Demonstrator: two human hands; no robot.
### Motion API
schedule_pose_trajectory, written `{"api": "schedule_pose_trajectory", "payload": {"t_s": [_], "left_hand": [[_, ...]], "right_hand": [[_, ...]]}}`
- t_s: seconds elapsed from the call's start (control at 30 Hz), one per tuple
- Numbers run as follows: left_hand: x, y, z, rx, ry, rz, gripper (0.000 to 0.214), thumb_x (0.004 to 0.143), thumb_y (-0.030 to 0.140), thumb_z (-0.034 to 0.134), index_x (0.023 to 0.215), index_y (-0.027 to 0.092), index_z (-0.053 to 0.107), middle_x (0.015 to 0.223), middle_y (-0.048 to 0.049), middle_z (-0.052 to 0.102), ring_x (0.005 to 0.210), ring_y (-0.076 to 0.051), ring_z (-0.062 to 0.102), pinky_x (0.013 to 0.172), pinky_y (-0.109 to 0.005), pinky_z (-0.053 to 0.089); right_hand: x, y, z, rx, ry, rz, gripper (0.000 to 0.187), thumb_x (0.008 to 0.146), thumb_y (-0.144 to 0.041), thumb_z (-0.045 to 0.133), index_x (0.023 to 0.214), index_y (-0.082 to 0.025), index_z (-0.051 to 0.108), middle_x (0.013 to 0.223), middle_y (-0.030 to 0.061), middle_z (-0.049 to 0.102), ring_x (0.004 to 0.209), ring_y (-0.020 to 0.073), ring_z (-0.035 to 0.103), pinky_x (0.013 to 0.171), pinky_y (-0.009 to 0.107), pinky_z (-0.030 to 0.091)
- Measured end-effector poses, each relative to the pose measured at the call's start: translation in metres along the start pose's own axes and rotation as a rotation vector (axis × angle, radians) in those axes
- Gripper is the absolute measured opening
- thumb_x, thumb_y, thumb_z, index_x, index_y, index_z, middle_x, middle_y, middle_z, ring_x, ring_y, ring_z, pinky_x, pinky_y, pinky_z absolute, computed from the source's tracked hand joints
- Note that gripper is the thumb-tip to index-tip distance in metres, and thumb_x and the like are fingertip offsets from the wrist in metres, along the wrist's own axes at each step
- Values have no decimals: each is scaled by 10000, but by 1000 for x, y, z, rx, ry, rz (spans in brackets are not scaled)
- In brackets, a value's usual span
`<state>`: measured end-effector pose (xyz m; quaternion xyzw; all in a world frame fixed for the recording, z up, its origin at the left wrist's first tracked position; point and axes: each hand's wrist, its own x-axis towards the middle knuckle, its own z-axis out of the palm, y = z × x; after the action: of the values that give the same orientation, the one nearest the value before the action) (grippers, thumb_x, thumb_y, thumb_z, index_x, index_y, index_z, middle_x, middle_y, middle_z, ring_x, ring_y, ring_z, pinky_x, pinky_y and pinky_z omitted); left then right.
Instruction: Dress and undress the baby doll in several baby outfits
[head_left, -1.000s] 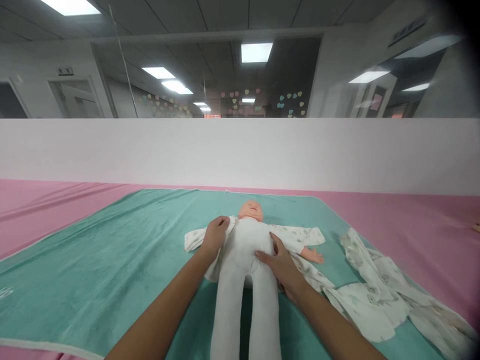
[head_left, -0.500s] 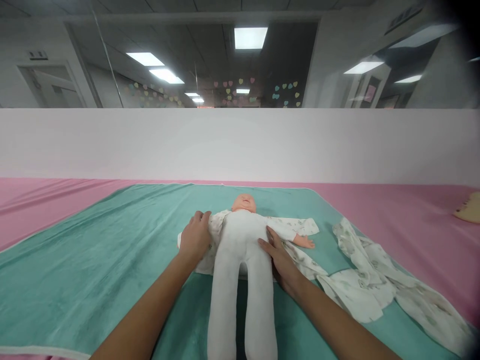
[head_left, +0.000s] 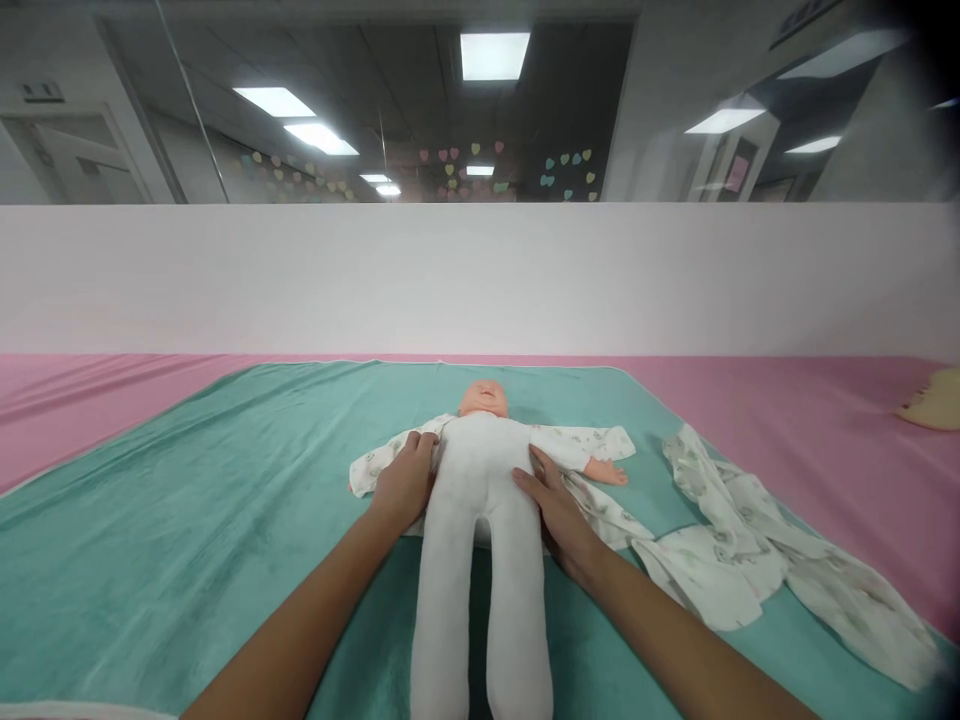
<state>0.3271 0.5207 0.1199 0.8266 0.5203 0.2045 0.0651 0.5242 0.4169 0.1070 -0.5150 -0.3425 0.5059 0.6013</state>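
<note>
Doll (head_left: 484,455): lay face-up.
Left hand (head_left: 406,484): my fingers bunched beside the doll; grip unclear.
Right hand (head_left: 559,508): my thumb and forefinger lay apart on the doll.

Big rectangular light panels up high, and from my remote seat I'm calling this an institutional room, likely a baby-care classroom! Here's my evidence: a baby doll (head_left: 481,465) on a teal cloth (head_left: 225,530) over a pink cover (head_left: 780,420), small patterned clothes (head_left: 724,570) alongside. Above the white partition (head_left: 480,280), I spot colourful heart shapes (head_left: 586,158) and a door (head_left: 94,168) with a plate (head_left: 41,92) over it!
</note>
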Motion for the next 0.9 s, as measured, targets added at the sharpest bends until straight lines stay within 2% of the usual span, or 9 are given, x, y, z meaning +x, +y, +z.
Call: {"api": "schedule_pose_trajectory", "payload": {"t_s": [0.2,0.37,0.43,0.53,0.63,0.7,0.8,0.83,0.9], "left_hand": [[0,4,-13,-57,69,-105,265,837,234,333,1053,216,485,905,-57,628,819,-215,565,623,-284,367],[7,10,-41,-521,291,-271,233,782,304,427,944,207,563,825,-24,633,723,-171,567,625,-255,411],[13,18,-51,-780,247,-304,227,741,335,491,896,185,564,743,-8,609,634,-144,546,567,-236,411],[22,38,-66,-1140,81,-375,202,706,369,550,751,173,531,611,20,528,535,-118,492,518,-237,398],[26,59,-80,-1311,-86,-453,226,692,366,580,621,178,476,537,31,457,492,-104,441,502,-244,380],[22,71,-88,-1234,-209,-343,205,698,352,586,627,173,515,537,29,448,475,-92,398,473,-231,340],[9,79,-95,-912,-427,-107,203,716,361,580,795,179,621,543,24,471,472,-96,382,461,-222,305],[3,80,-95,-789,-452,-74,237,719,377,576,855,190,633,532,27,470,471,-102,390,463,-223,304],[-10,80,-90,-540,-383,-63,294,723,418,558,929,222,628,536,30,483,484,-118,424,470,-228,304]], "right_hand": [[1,2,-1,8,-13,-13,768,709,-473,624,1367,-337,251,1338,30,435,1158,222,479,947,359,431],[2,5,-3,-2,-23,-51,760,717,-489,605,1370,-343,244,1373,18,399,1177,217,459,957,371,417],[1,4,-4,-23,-15,-43,766,713,-501,603,1371,-343,244,1392,20,370,1187,221,446,950,370,420],[0,1,-6,-48,-17,-19,778,704,-518,604,1372,-359,238,1422,11,315,1206,227,422,927,366,437],[-1,-1,-7,-38,-27,-7,804,699,-533,597,1381,-369,203,1440,7,277,1205,233,422,901,368,454],[-1,-1,-8,-22,-36,-8,827,698,-536,595,1390,-362,176,1433,18,293,1186,238,441,888,378,460],[0,1,-9,-3,-54,-46,822,700,-522,599,1390,-346,189,1416,22,328,1192,232,437,916,377,439],[2,2,-9,-6,-50,-59,816,698,-517,602,1388,-340,202,1414,21,331,1205,230,424,936,374,423],[4,5,-10,-21,-28,-70,819,689,-512,611,1385,-327,221,1422,25,318,1243,233,380,973,376,386]]}}
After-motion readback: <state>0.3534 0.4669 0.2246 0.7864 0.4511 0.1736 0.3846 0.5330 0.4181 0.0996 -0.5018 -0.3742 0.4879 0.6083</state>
